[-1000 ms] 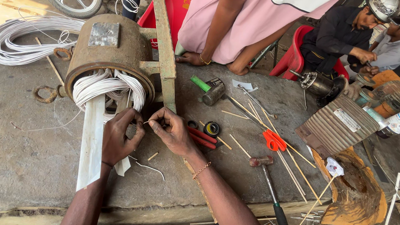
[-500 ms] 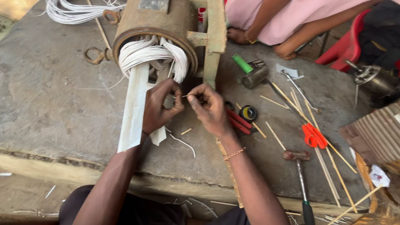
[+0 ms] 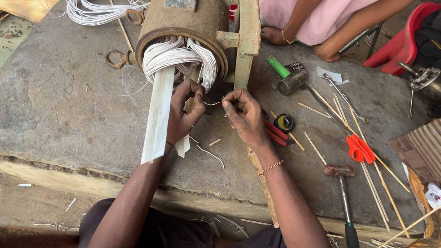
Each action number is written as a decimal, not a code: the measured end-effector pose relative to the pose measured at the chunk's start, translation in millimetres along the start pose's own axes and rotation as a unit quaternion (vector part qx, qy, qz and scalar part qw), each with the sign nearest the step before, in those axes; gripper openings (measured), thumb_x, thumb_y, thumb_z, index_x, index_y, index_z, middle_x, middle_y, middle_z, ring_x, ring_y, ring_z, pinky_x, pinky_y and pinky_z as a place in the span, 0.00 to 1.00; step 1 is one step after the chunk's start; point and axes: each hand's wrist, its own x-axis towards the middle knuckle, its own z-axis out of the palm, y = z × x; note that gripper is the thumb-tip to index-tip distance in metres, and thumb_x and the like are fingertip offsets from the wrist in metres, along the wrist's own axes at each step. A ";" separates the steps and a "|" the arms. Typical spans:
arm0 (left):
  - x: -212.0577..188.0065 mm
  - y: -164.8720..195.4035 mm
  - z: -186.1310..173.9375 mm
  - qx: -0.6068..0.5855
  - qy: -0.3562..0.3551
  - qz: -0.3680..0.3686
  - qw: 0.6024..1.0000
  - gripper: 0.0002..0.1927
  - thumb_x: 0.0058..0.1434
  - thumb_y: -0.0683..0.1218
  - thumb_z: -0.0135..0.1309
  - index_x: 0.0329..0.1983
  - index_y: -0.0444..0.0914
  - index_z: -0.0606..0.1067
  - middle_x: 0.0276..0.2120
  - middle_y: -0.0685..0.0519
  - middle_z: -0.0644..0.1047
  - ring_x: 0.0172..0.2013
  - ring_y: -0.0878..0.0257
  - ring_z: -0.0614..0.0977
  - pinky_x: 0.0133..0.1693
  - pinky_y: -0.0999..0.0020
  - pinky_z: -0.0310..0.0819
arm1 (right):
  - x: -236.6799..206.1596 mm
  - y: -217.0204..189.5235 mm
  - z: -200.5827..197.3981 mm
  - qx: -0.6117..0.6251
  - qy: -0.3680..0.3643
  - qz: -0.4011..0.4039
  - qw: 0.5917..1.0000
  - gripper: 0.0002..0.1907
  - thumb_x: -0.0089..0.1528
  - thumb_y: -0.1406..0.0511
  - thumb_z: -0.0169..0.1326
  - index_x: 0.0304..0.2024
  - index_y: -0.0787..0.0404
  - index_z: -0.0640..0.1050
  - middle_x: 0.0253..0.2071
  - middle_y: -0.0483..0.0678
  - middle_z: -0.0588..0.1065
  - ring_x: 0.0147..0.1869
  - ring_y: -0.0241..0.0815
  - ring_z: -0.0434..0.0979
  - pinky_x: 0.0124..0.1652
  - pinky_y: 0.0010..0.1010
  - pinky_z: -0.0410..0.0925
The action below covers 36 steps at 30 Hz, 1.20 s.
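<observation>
left hand (image 3: 183, 113) and right hand (image 3: 243, 112) fingers pinch a thin white wire (image 3: 212, 103) at 6 o'clock of the rusty motor stator (image 3: 184, 25), coils bulging.

Rough grey stone slab (image 3: 47, 103) in daylight; red plastic chair (image 3: 406, 42) behind.

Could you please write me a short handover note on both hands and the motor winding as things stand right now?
Left hand: pinched on one end of a thin white wire, close to the mouth of the rusty round motor housing.
Right hand: pinched on the other end of that wire.
Things: bundle of white winding wires bulges from the housing; a long white insulation strip hangs from it over the grey stone slab. Red-handled scissors, hammer and thin wooden sticks lie to the right.
Done: coils sit in the housing.
Left: the held wire is still loose.
</observation>
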 end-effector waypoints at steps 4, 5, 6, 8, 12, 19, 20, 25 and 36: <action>1.4 7.2 -4.3 -0.009 -0.018 -0.035 0.999 0.02 0.70 0.38 0.47 0.40 0.35 0.70 0.35 0.51 0.76 0.39 0.62 0.80 0.44 0.67 0.75 | 0.2 -1.2 -0.8 -0.049 0.000 -0.002 0.999 0.12 0.68 0.58 0.57 0.43 0.59 0.73 0.35 0.39 0.72 0.32 0.23 0.69 0.27 0.17 0.66; 2.4 9.2 -5.0 -0.009 -0.021 -0.011 1.000 0.02 0.70 0.39 0.49 0.41 0.34 0.71 0.36 0.50 0.77 0.40 0.61 0.81 0.45 0.66 0.75 | 0.0 -1.3 -0.4 -0.051 0.003 0.000 0.999 0.12 0.68 0.58 0.57 0.44 0.59 0.73 0.35 0.39 0.72 0.32 0.23 0.69 0.27 0.17 0.66; 3.3 11.3 -5.5 -0.008 -0.023 0.013 1.000 0.02 0.70 0.39 0.51 0.42 0.34 0.71 0.37 0.50 0.77 0.41 0.61 0.82 0.46 0.65 0.76 | -0.3 -1.5 0.0 -0.052 0.005 0.003 0.999 0.12 0.68 0.58 0.57 0.44 0.59 0.73 0.35 0.39 0.72 0.33 0.22 0.69 0.27 0.17 0.66; 4.2 15.2 -6.9 0.038 -0.039 0.033 0.998 0.04 0.66 0.39 0.53 0.42 0.33 0.74 0.37 0.48 0.78 0.40 0.59 0.83 0.44 0.64 0.76 | -1.3 -1.9 0.6 -0.039 -0.003 -0.008 0.999 0.12 0.69 0.59 0.57 0.44 0.59 0.73 0.35 0.39 0.71 0.33 0.22 0.68 0.27 0.17 0.65; 4.8 19.6 -9.3 0.074 -0.062 0.056 0.994 0.07 0.59 0.38 0.58 0.40 0.32 0.76 0.37 0.46 0.78 0.39 0.55 0.83 0.42 0.63 0.76 | -3.2 -3.2 0.8 -0.042 -0.008 -0.013 0.999 0.11 0.69 0.60 0.57 0.45 0.59 0.73 0.36 0.38 0.71 0.34 0.22 0.68 0.27 0.16 0.64; 7.1 17.9 -9.4 0.033 -0.067 0.052 0.996 0.07 0.58 0.36 0.60 0.38 0.34 0.76 0.37 0.48 0.80 0.38 0.59 0.84 0.41 0.65 0.76 | -3.5 -5.8 1.8 -0.041 -0.012 -0.015 0.999 0.09 0.69 0.62 0.56 0.45 0.60 0.73 0.36 0.38 0.71 0.34 0.22 0.67 0.28 0.16 0.64; 6.8 17.5 -9.5 0.028 -0.067 0.054 0.996 0.07 0.57 0.36 0.60 0.38 0.34 0.76 0.37 0.48 0.80 0.38 0.59 0.84 0.41 0.65 0.76 | -3.6 -5.8 1.8 -0.043 -0.014 -0.018 0.999 0.09 0.69 0.62 0.56 0.45 0.60 0.73 0.36 0.38 0.71 0.35 0.22 0.68 0.29 0.16 0.65; 4.9 15.3 -11.6 0.031 -0.075 0.044 0.996 0.10 0.54 0.36 0.63 0.37 0.34 0.75 0.36 0.49 0.79 0.38 0.59 0.83 0.41 0.65 0.75 | -3.7 -5.1 2.8 -0.044 -0.019 -0.030 0.998 0.09 0.70 0.63 0.57 0.45 0.61 0.73 0.38 0.38 0.71 0.39 0.22 0.68 0.34 0.16 0.66; 4.7 12.9 -9.3 0.037 -0.061 0.033 0.997 0.12 0.54 0.37 0.66 0.37 0.35 0.73 0.35 0.49 0.78 0.37 0.59 0.81 0.40 0.65 0.74 | -6.5 -11.1 7.8 -0.078 -0.034 -0.038 0.996 0.08 0.70 0.63 0.56 0.45 0.61 0.73 0.37 0.38 0.70 0.39 0.22 0.68 0.36 0.16 0.67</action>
